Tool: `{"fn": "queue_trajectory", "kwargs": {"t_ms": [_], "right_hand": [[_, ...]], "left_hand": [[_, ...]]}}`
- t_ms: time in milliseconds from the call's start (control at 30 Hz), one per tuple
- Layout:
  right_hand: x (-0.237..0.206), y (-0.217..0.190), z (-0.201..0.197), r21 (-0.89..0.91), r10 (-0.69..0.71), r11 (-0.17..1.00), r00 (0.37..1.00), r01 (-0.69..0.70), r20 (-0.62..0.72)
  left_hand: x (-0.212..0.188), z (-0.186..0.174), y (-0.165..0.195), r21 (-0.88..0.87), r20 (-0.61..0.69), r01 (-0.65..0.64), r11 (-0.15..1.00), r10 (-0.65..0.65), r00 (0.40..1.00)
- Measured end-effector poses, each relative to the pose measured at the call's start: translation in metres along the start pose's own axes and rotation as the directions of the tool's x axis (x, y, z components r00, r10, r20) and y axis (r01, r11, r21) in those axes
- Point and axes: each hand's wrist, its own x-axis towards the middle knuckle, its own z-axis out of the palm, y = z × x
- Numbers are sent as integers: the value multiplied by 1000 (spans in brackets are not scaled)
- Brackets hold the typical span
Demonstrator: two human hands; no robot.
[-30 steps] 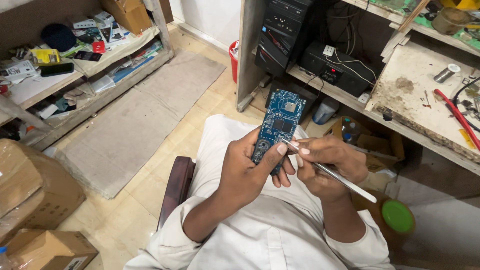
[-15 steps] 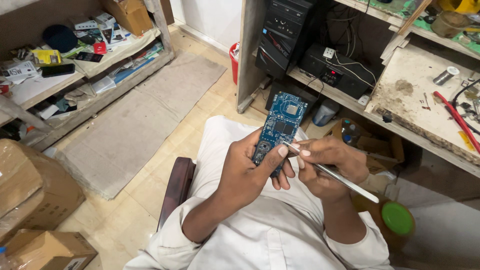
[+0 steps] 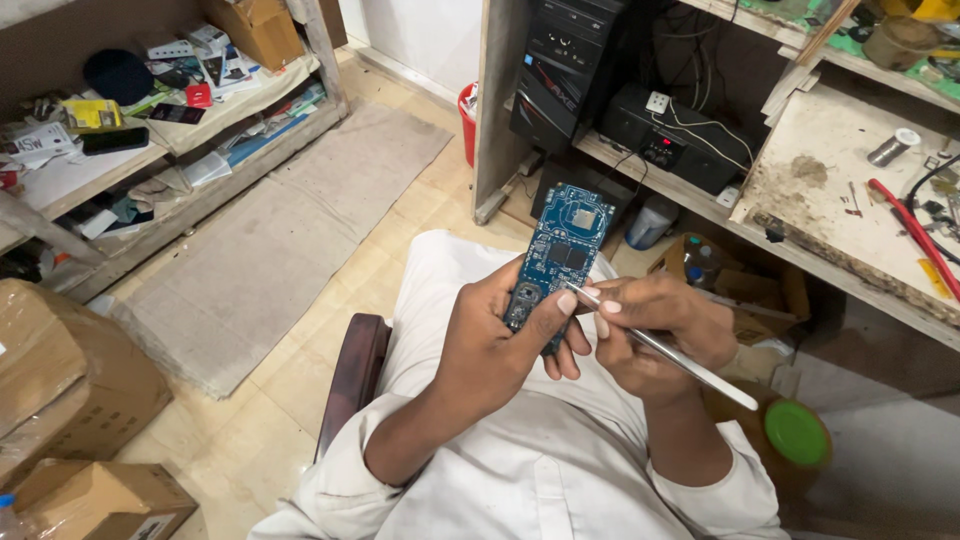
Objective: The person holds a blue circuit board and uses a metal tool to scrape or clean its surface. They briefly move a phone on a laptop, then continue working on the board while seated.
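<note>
- Circuit board (image 3: 558,258): blue, long and narrow, flat, with square metal-grey chips and small gold contacts; it sits near picture centre, upper end tilted toward 1 o'clock.
- Left hand (image 3: 497,345): wrapped around the board's lower end, thumb pressed on its face, fingers curled behind; a firm grasp.
- Right hand (image 3: 655,330): at 3 o'clock of the left hand, fingertips pinched on the tweezers (image 3: 668,350).
- Tweezers: slim, smooth, bright metal, tapering; tip touching the board's right edge just beside the left thumb, back end pointing to 4 o'clock.
- Shirt (image 3: 530,470): white, soft, creased cloth under both forearms.
- Chair arm (image 3: 352,375): dark reddish, glossy, rounded, at 8 o'clock of the left hand.
- Workbench (image 3: 840,190): pale, worn, stained surface at 2 o'clock; a red cable (image 3: 915,230) lies on it.
- Computer tower (image 3: 565,70): black, boxy, at 12 o'clock on the shelf.
- Round lid (image 3: 797,432): green, smooth, at 4 o'clock of the right hand.
- Change since half a second ago: board, both hands and tweezers sit almost as before; the grip is unchanged.
</note>
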Motion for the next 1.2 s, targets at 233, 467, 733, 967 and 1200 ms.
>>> {"fn": "queue_trajectory", "kwargs": {"t_ms": [233, 467, 733, 967, 1200], "right_hand": [[-7, -6, 2, -124, 20, 992, 999, -23, -25], [-3, 3, 1, 11, 16, 1000, 999, -16, -43], [-5, -5, 0, -55, 50, 997, 999, -51, -18], [-5, -4, 1, -33, 23, 999, 999, -24, -24], [2, 4, -4, -32, -35, 999, 999, 35, 1]], "left_hand": [[0, 2, 0, 37, -32, -29, 999, 30, 999], [1, 1, 1, 8, -9, 5, 1000, -5, 1000], [-1, 2, 1, 49, -37, -21, 999, 23, 999], [-1, 1, 2, 26, -20, 2, 1000, -2, 1000], [0, 1, 1, 18, -1, 1, 1000, -1, 1000]]}}
